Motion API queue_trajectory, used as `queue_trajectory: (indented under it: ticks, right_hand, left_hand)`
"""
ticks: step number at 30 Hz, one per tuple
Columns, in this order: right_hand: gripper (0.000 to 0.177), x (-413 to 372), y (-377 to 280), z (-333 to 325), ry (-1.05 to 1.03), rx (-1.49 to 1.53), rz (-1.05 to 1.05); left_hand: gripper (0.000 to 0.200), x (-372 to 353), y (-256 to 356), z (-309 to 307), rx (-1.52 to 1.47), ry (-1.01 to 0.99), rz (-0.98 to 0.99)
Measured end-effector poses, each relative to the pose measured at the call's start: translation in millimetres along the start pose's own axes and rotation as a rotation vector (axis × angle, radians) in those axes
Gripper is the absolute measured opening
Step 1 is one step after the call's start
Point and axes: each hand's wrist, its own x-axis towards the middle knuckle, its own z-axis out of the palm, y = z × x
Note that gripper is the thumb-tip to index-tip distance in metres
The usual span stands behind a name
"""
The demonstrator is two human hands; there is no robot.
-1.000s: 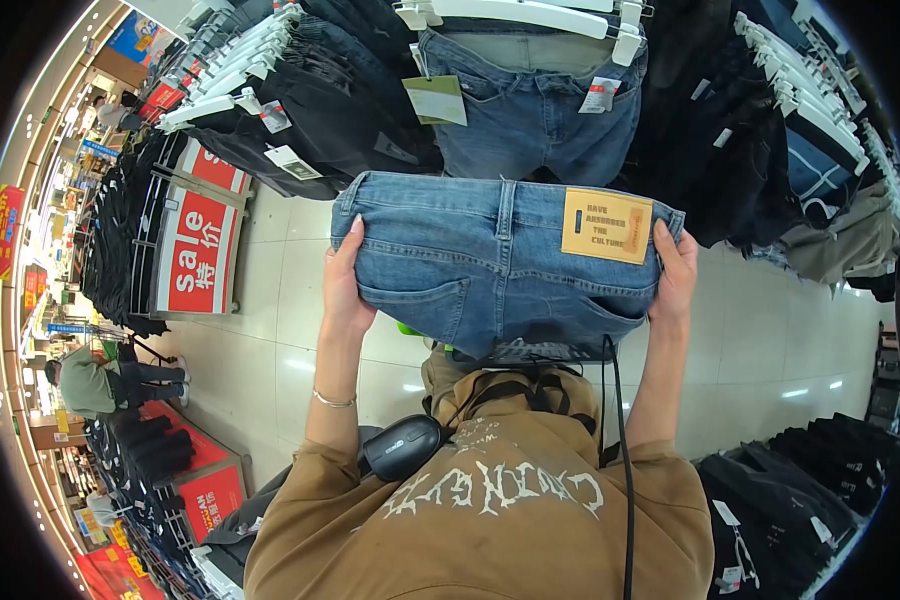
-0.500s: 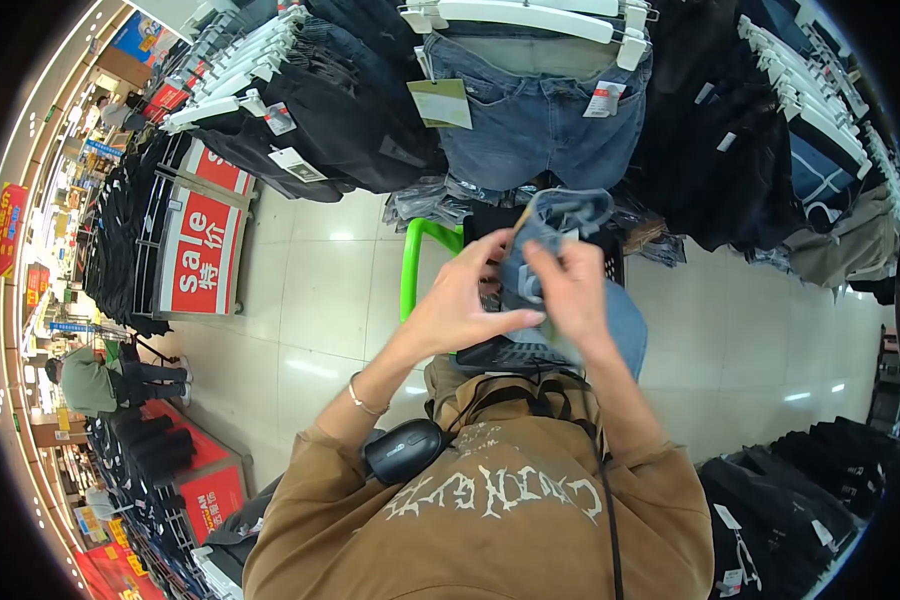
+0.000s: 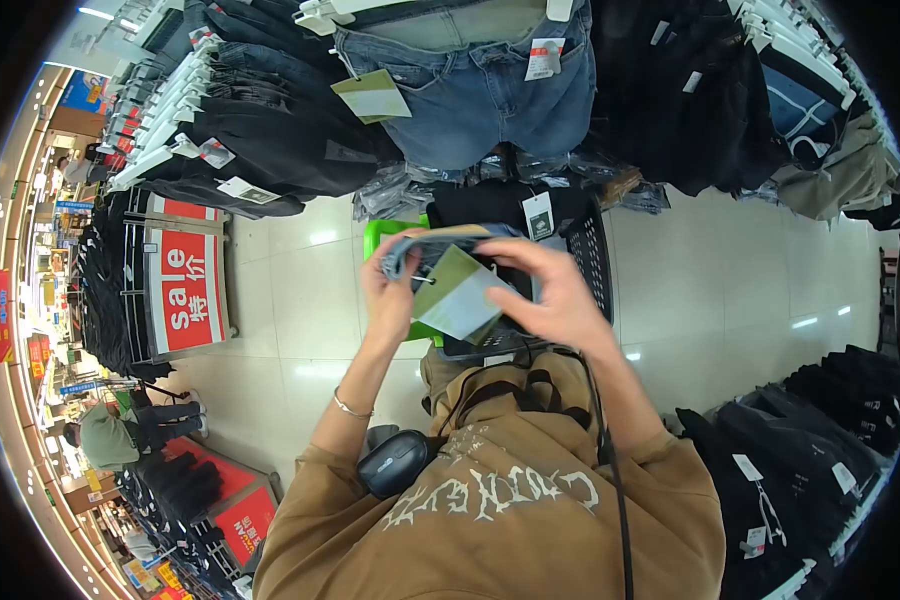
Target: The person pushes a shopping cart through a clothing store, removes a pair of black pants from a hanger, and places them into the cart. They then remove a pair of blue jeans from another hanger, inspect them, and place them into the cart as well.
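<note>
A folded pair of blue jeans (image 3: 425,243) is held up over a shopping basket (image 3: 590,262) with black mesh sides. My left hand (image 3: 385,300) grips the left end of the jeans, thumb in front and fingers behind. From the waistband hangs a green and white tag (image 3: 460,295), facing me. My right hand (image 3: 555,290) closes on the right end, its thumb by the tag's edge and its fingers over the top of the denim. Inside the basket lies dark clothing (image 3: 470,205) with a white tag (image 3: 538,215).
Blue jeans (image 3: 470,95) hang from a white hanger straight ahead, with dark trousers (image 3: 280,130) on racks to the left. Plastic-wrapped garments (image 3: 390,190) lie below. A red sale sign (image 3: 185,290) stands at left; a person (image 3: 110,435) is beyond it. Dark garments (image 3: 760,480) are at lower right.
The jeans have swung from upright to level and moved left, so their tag now faces me. My left hand has shifted from the open side onto their left end.
</note>
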Motion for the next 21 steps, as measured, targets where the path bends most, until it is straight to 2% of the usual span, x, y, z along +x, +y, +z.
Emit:
queue_trajectory:
  ticks: [2,5,6,8,9,11,12,13,15,16,17,19,21]
  right_hand:
    - [0.048,-16.7,10.1,-31.6,0.03,-0.204,0.072]
    - [0.078,-46.9,44.3,-60.2,-0.053,-0.41,0.262]
    - [0.078,-57.9,70.5,-59.5,-0.063,-0.404,0.27]
    - [0.089,-77.2,132.8,-52.3,-0.083,-0.548,0.328]
    - [0.089,-74.8,147.6,-46.2,-0.089,-0.549,0.33]
    - [0.09,-63.9,171.6,-25.6,0.029,-0.56,0.117]
    - [0.084,-57.1,182.6,-20.7,0.098,-0.594,0.028]
    - [0.084,-52.2,190.2,-19.4,0.094,-0.593,0.03]
    - [0.075,-39.9,195.7,-20.1,0.246,-0.333,0.295]
    - [0.066,-38.4,212.9,-28.1,0.266,-0.369,0.147]
    - [0.066,-35.7,212.1,-35.3,0.258,-0.378,0.151]
    - [0.062,-28.8,209.1,-50.7,0.332,-0.086,0.459]
    - [0.074,-28.1,239.9,-70.6,0.335,0.002,0.37]
  left_hand:
    - [0.018,4.8,4.2,-5.5,-0.09,0.068,-0.042]
    - [0.018,4.6,15.2,-7.0,-0.247,0.175,-0.124]
    - [0.018,2.7,17.0,-8.1,-0.245,0.185,-0.134]
    - [0.013,1.3,20.3,-8.6,-0.343,0.19,-0.203]
    - [0.011,1.7,22.4,-7.7,-0.394,0.194,-0.233]
    - [0.011,0.2,24.7,-5.8,-0.41,0.208,-0.271]
    - [0.012,0.3,23.8,-5.7,-0.418,0.217,-0.308]
    - [0.014,1.3,22.6,-5.6,-0.427,0.225,-0.344]
    - [0.017,2.3,12.7,-13.6,-0.448,0.209,-0.393]
    - [0.018,2.3,7.4,-16.3,-0.426,0.185,-0.446]
    - [0.019,3.2,3.5,-16.1,-0.406,0.159,-0.496]
    - [0.023,3.8,-2.8,-9.2,-0.457,0.121,-0.528]
    - [0.027,3.4,-19.0,-5.7,-0.459,-0.006,-0.594]
